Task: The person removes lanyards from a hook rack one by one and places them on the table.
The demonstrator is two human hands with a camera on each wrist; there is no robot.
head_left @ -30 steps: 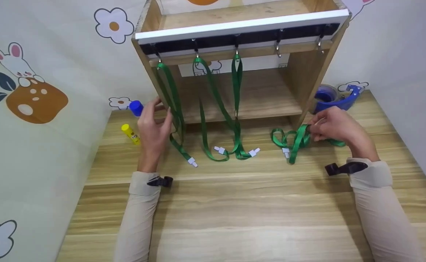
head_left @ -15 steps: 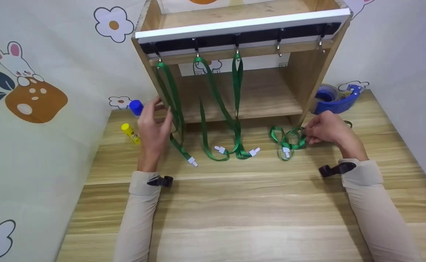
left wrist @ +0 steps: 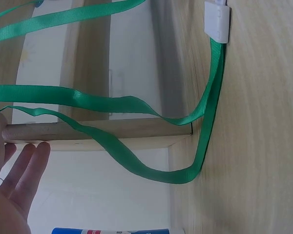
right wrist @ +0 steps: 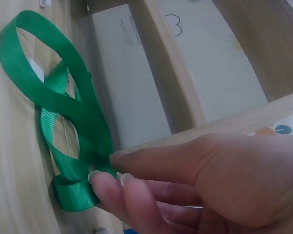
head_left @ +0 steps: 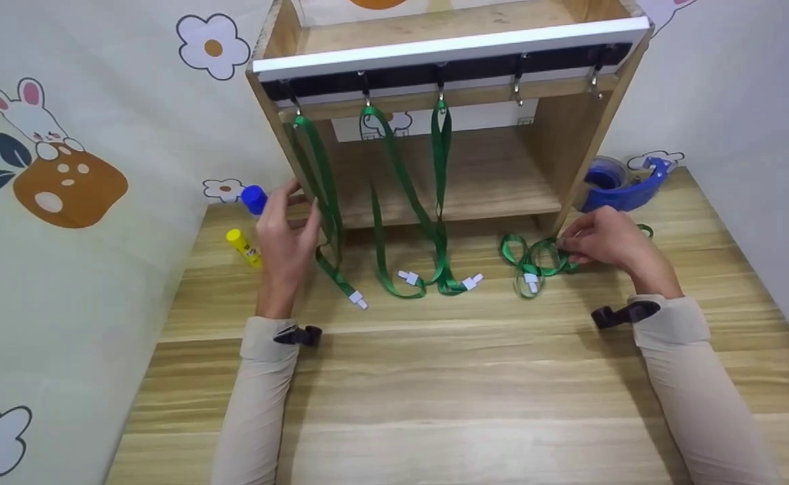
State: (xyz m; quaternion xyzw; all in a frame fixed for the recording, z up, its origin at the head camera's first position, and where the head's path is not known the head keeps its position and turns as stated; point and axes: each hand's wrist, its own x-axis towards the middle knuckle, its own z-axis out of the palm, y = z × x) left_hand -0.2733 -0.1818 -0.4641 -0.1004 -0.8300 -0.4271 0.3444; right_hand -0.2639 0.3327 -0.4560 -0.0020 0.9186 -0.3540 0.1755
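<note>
My left hand (head_left: 283, 232) grips the left side panel (left wrist: 88, 129) of a small wooden shelf (head_left: 573, 141), thumb in front and fingers behind its edge. Beside it a green lanyard (head_left: 320, 158) hangs from the leftmost hook, its white clip (head_left: 358, 300) on the table. My right hand (head_left: 606, 236) pinches another green lanyard (right wrist: 88, 117) lying in loose loops by the shelf's right foot. That lanyard's white clip (head_left: 531, 283) rests on the table. Two more green lanyards, a second (head_left: 392, 151) and a third (head_left: 440, 145), hang from the neighbouring hooks, their lower ends on the table.
Two bare metal hooks (head_left: 517, 92) are at the right of the black hook strip (head_left: 478, 69). A blue tape dispenser (head_left: 626, 195) stands right of the shelf. Left of it are a yellow glue stick (head_left: 242, 247) and a blue-capped stick (head_left: 254, 199). Patterned walls enclose the table.
My right hand has shifted slightly left and down along the loose lanyard, whose loops have dropped flatter onto the table. My left hand has stayed at the shelf.
</note>
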